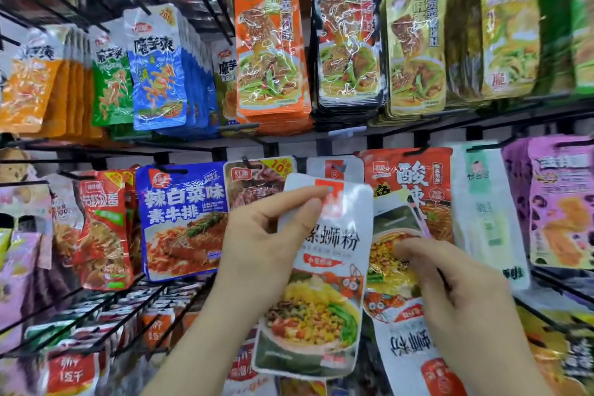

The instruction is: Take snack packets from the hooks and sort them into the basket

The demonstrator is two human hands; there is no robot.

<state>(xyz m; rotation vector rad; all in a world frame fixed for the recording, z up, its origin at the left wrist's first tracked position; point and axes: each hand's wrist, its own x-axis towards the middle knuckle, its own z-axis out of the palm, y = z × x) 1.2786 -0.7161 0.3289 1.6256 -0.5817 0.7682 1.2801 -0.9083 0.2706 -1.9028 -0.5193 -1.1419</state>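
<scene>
Closest, the left hand (257, 235) pinches a white noodle packet (321, 299) near its top edge, and the packet hangs a little tilted in front of the rack, free of the hooks. Just beside it, the right hand (456, 292) has its fingers curled on a second white packet (408, 344), which is turned upside down. Behind them, on the lower hooks, hang a blue packet (183, 222), more white packets (334, 167) and a red packet (414, 177). Farther up, above the black rail (401, 126), an orange packet (270, 48), a black packet (347, 42) and a gold packet (414, 48) hang side by side.
</scene>
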